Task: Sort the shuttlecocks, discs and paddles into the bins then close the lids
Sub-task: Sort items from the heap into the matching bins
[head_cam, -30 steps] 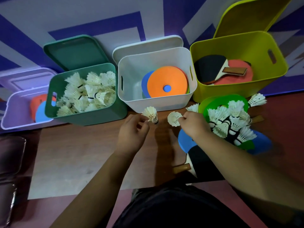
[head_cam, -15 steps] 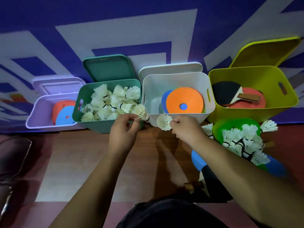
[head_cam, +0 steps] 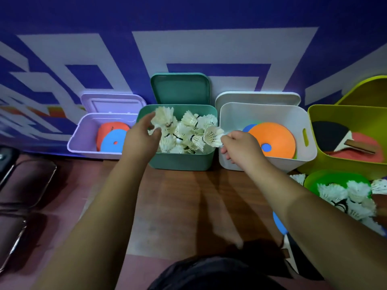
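My left hand (head_cam: 142, 141) holds a white shuttlecock (head_cam: 164, 117) over the left side of the green bin (head_cam: 182, 162), which is full of shuttlecocks. My right hand (head_cam: 240, 146) pinches a second shuttlecock (head_cam: 212, 136) just above the green bin's right rim. The white bin (head_cam: 232, 120) holds orange and blue discs (head_cam: 274, 137). In the yellow-green bin (head_cam: 345, 162) lie black and red paddles (head_cam: 343, 141). A loose pile of shuttlecocks (head_cam: 345, 195) sits on a green disc (head_cam: 314, 182) at the right, above a blue disc (head_cam: 279, 223).
A lilac bin (head_cam: 83, 141) at the left holds orange and blue discs. All four lids stand open against the purple-and-white wall. Dark chair seats (head_cam: 23, 185) stand at the far left. A wooden table top (head_cam: 188, 206) lies in front of the bins.
Both hands moved forward and left with their shuttlecocks, from in front of the white bin to over the green bin. The view tilted up and left.
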Available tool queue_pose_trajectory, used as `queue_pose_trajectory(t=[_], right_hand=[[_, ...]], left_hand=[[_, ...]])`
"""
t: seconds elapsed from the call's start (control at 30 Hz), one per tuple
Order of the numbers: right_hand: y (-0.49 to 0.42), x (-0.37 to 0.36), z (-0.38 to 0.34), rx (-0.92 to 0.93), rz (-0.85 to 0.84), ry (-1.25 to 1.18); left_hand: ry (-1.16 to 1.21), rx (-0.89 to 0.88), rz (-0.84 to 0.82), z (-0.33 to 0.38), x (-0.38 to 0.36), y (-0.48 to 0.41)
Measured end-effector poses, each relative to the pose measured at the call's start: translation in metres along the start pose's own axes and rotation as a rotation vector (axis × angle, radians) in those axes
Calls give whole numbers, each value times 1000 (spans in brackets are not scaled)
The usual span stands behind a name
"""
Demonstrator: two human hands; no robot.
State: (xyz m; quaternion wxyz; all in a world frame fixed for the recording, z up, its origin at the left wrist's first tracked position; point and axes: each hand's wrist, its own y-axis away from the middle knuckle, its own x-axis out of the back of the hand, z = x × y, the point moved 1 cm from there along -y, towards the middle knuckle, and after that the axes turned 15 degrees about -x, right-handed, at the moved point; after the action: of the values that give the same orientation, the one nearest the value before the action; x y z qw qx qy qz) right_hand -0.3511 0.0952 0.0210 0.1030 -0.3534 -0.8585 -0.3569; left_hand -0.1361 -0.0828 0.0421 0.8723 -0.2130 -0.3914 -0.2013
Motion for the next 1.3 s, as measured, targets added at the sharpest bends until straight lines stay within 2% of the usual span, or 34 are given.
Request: queue_pose_trajectory(t=[0.2, 0.47, 0.57, 0.63, 0.77, 1.07, 1.3], right_hand=[[-2, -30, -19, -81, -10, -57], [-6, -66, -78, -42, -16, -162], [-6, -81, -113, -46, -150, -210], [-8, -94, -124, -91, -259, -93], [-13, -115, -113, -164, -199, 114], [-9, -111, -63, -207, -160, 24], [14, -66, -28, -161, -82, -45]], left_hand=[[94, 60, -119, -40, -7, 14], [265, 91, -161, -71, 4, 14], [294, 85, -164, -78, 8, 10], [308, 95, -168, -83, 9, 8], [330, 104, -182, -92, 11, 9], [443, 123, -245, -91, 0, 23], [479, 4, -395, -46, -32, 26]])
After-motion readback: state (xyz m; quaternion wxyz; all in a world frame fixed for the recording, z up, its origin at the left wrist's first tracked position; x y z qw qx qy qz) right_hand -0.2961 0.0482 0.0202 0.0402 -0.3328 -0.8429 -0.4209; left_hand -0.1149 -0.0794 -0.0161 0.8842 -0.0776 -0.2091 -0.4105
